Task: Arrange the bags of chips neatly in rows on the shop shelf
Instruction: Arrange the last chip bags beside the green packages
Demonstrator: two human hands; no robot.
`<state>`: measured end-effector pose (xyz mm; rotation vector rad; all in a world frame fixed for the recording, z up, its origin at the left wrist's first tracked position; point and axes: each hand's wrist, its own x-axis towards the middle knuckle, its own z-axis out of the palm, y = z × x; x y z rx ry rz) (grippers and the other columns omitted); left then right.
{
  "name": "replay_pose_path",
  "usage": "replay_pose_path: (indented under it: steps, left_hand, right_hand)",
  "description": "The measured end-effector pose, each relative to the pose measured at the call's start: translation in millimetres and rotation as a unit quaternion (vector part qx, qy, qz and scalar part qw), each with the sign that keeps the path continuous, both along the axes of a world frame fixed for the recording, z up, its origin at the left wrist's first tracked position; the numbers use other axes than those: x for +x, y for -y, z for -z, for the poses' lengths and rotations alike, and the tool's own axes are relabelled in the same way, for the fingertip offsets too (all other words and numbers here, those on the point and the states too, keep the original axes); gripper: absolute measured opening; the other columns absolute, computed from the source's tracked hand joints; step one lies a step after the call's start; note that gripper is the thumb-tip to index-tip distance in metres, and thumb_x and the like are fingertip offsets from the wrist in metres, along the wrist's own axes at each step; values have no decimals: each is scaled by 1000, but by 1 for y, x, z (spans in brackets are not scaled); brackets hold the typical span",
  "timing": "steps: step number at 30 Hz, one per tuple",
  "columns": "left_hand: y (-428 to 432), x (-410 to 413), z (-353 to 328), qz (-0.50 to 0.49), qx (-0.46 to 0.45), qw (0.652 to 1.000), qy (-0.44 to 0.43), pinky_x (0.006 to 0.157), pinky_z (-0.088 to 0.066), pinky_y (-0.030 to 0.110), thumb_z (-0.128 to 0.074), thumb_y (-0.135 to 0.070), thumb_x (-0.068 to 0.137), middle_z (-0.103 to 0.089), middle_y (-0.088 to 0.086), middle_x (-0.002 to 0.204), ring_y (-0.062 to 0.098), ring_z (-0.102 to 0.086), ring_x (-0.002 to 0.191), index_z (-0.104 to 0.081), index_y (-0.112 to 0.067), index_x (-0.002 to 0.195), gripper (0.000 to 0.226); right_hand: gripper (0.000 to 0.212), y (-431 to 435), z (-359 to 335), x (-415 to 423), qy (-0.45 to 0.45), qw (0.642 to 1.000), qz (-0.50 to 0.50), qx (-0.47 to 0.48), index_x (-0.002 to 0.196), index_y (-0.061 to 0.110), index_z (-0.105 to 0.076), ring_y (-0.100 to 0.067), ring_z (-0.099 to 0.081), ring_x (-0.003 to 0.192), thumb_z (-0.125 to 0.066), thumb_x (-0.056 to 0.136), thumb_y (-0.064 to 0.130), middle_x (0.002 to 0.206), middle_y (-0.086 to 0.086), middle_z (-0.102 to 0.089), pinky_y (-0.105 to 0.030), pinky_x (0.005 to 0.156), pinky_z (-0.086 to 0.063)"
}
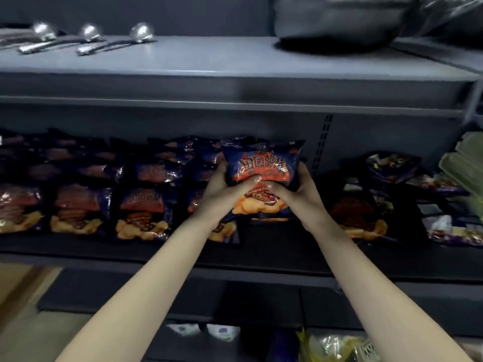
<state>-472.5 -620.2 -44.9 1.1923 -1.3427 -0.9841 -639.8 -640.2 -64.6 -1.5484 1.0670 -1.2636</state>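
A dark blue bag of barbecue chips point(264, 163) with an orange-red label stands upright over the middle shelf point(261, 257). My left hand point(224, 194) grips its left side and my right hand point(295, 194) grips its right side, thumbs pressed on the front. To the left, several matching blue chip bags point(141, 212) lie in rows that reach the left edge. Another chip bag point(358, 212) lies flat just right of my hands, partly in shadow.
Purple snack bags point(392, 165) and a green package point(467, 163) are piled at the shelf's right end. The upper shelf point(209, 61) holds metal ladles point(115, 40) and a dark bag point(337, 24). Below are yellow and white packages point(329, 346).
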Motion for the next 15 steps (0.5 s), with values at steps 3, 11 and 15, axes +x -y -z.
replay_pose_path:
  steps: [3, 11, 15]
  left_hand:
    - [-7, -6, 11, -11, -2, 1000, 14, 70, -43, 3, -73, -17, 79, -60, -19, 97, -18, -58, 78, -49, -26, 110, 41]
    - [-19, -39, 49, -16, 4, 996, 85, 73, -34, -5, -70, -24, 81, -54, -27, 101, -11, -51, 90, -41, -20, 134, 61]
    - [-28, -54, 70, -46, 18, 994, 94, 94, -33, 1, -64, -24, 87, -47, -15, 132, -6, -45, 117, -19, -20, 148, 76]
  right_hand:
    - [53, -9, 10, -6, -12, 1000, 18, 1, 114, 33, -44, 4, -61, 99, -75, 76, 12, 109, 12, -61, -20, 85, -51]
    - [53, -31, 46, -31, -78, 993, 82, 21, 117, 28, -43, 16, -58, 91, -75, 78, 13, 102, 20, -61, -3, 75, -43]
    - [63, -39, 68, -32, -101, 987, 124, 15, 132, 29, -40, 6, -54, 109, -70, 80, 12, 117, 11, -59, -7, 85, -43]
